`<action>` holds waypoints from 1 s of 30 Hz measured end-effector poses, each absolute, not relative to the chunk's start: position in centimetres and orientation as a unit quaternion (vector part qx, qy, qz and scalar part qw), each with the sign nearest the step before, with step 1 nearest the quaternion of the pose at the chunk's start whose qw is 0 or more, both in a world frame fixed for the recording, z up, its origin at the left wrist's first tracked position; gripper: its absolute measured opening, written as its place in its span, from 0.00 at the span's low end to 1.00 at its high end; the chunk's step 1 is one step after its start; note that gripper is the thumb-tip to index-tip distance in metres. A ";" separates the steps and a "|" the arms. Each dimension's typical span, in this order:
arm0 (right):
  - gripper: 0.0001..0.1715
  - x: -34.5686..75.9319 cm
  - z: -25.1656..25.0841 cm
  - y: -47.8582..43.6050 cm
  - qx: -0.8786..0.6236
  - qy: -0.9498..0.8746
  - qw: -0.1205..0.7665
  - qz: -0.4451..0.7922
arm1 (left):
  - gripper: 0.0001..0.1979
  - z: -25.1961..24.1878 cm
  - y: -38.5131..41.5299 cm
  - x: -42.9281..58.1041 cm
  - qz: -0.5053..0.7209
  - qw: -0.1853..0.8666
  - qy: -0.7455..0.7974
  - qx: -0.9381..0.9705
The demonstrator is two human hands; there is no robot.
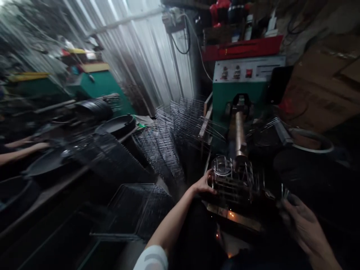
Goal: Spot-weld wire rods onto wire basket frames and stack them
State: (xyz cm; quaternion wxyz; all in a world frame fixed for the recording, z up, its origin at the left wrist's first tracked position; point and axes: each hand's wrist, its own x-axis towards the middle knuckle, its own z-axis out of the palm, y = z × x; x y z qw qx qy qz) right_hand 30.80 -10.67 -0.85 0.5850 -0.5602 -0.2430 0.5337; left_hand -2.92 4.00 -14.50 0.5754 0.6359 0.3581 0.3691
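Note:
A wire basket frame (pixel 236 180) lies under the copper-coloured cylinder (pixel 240 137) of a green machine (pixel 239 88). My left hand (pixel 203 184) grips the frame's left edge, beside a round wire ring. My right hand (pixel 299 221) is at the frame's right end with fingers curled on thin wires; the picture is blurred there. Orange sparks or glow (pixel 230 215) show below the frame.
Stacks of wire grids (pixel 174 135) stand left of the machine, and a flat wire grid pile (pixel 135 210) lies lower left. Another person's arms (pixel 22 148) reach over dark pans (pixel 115 125) on a bench at left. Cardboard boxes (pixel 323 86) sit at right.

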 end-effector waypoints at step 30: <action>0.18 25.3 0.4 -11.4 -0.360 -0.880 0.301 0.070 | 0.51 -0.1 -6.2 3.7 0.235 0.116 0.556 0.789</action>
